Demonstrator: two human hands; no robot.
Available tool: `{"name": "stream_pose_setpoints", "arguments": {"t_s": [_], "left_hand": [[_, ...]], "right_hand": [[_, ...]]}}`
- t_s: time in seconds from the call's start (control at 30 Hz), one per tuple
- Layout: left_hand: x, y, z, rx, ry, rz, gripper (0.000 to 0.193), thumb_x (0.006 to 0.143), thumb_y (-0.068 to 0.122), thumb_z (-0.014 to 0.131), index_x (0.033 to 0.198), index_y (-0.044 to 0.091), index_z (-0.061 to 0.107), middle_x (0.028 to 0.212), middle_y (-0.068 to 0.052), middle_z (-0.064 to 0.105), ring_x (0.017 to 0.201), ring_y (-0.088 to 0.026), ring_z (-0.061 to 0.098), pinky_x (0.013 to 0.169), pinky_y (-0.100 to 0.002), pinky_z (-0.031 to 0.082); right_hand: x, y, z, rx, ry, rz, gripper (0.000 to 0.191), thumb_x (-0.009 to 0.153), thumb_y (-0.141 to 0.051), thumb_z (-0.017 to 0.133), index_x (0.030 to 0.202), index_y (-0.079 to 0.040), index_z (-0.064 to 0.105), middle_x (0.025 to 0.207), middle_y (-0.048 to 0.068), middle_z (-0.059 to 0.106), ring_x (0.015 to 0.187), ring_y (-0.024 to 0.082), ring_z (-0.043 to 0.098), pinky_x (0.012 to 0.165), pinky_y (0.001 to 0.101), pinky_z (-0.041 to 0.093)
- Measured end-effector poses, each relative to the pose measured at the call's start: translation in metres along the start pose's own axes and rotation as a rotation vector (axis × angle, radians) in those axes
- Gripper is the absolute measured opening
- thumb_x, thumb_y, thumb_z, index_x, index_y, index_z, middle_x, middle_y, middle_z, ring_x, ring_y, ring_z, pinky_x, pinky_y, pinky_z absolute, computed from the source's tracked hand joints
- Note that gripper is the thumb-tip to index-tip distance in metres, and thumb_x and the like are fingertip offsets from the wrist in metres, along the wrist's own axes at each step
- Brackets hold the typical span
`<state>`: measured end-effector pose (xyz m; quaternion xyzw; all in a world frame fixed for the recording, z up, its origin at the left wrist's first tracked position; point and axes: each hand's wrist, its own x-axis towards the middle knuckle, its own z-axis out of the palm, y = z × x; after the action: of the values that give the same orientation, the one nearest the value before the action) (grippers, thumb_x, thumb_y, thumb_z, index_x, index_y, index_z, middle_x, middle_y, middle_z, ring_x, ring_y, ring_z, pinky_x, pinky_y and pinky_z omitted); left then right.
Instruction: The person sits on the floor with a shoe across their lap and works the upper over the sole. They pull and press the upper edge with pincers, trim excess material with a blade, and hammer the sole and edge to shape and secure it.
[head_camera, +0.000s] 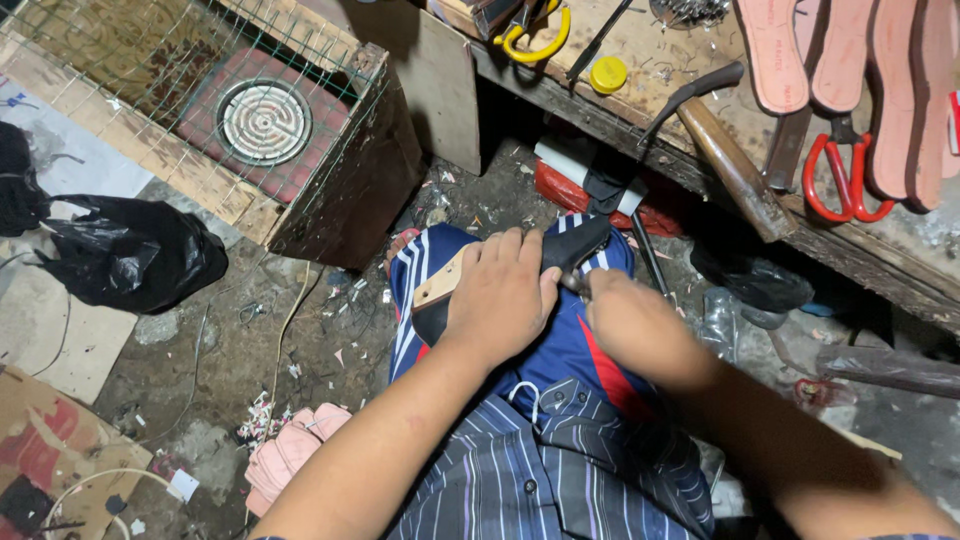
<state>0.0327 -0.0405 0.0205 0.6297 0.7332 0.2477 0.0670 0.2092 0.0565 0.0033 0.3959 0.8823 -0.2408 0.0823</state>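
A shoe (520, 265) lies on the lap under the left hand (500, 295); the right hand (635, 325) is beside it. Hammer (730, 165) and scissors (840, 175) rest on the counter (900, 250) ahead; a bag (130, 260) lies left on the floor (230, 360).

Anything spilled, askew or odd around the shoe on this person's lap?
Mostly litter. Pale scraps and offcuts are strewn over the dirt floor left of the knee. The hammer lies with its handle overhanging the bench edge. The left hand presses the black shoe on the lap; the right hand grips a small tool, mostly hidden.

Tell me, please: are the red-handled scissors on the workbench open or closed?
Cannot tell. The red-handled scissors have their handle loops close together, but pink insoles cover the blades.
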Motion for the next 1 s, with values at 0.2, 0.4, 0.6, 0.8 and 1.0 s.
{"name": "stream_pose_setpoints", "arguments": {"t_s": [0.2,0.4,0.6,0.8,1.0], "left_hand": [[0.011,-0.007,-0.002,-0.091,-0.148,-0.136,0.049,0.094,0.039,0.058,0.125,0.001,0.064,0.112,-0.017,0.061,0.112,-0.035,0.056,0.093,-0.047,0.039],[0.008,-0.009,-0.003,-0.112,-0.128,-0.087,0.049,0.094,0.036,0.059,0.127,0.001,0.064,0.11,-0.016,0.061,0.11,-0.034,0.056,0.094,-0.047,0.039],[0.0,-0.005,-0.002,-0.058,-0.002,0.05,0.049,0.092,0.036,0.061,0.125,-0.001,0.063,0.111,-0.016,0.06,0.111,-0.035,0.056,0.096,-0.047,0.039],[0.019,-0.015,-0.001,-0.167,-0.235,-0.205,0.05,0.095,0.049,0.055,0.12,0.008,0.068,0.11,-0.014,0.062,0.111,-0.034,0.057,0.094,-0.047,0.039],[0.022,-0.018,0.003,-0.073,-0.272,-0.116,0.051,0.093,0.051,0.056,0.114,0.006,0.068,0.108,-0.019,0.06,0.11,-0.038,0.054,0.092,-0.051,0.038]], "right_hand": [[0.003,0.001,-0.007,0.165,-0.305,-0.073,0.037,0.094,-0.028,0.065,0.114,0.003,0.059,0.102,0.026,0.07,0.096,0.039,0.068,0.084,0.0467,0.053],[0.003,0.002,-0.007,1.48,-0.599,0.513,0.038,0.087,-0.012,0.057,0.122,0.004,0.058,0.112,0.022,0.076,0.102,0.03,0.076,0.085,0.0448,0.063],[-0.004,0.005,0.001,1.272,-0.556,0.411,0.033,0.089,-0.011,0.058,0.121,-0.003,0.058,0.092,0.014,0.068,0.066,0.026,0.069,0.062,0.0404,0.064],[0.001,0.002,0.011,0.824,-0.253,0.226,0.025,0.096,-0.02,0.057,0.115,-0.004,0.058,0.077,0.011,0.062,0.052,0.02,0.06,0.044,0.0352,0.051],[-0.042,0.001,0.013,0.099,0.071,-0.242,0.036,0.092,-0.02,0.063,0.124,-0.004,0.058,0.101,0.017,0.065,0.093,0.035,0.065,0.08,0.0463,0.053]]}}
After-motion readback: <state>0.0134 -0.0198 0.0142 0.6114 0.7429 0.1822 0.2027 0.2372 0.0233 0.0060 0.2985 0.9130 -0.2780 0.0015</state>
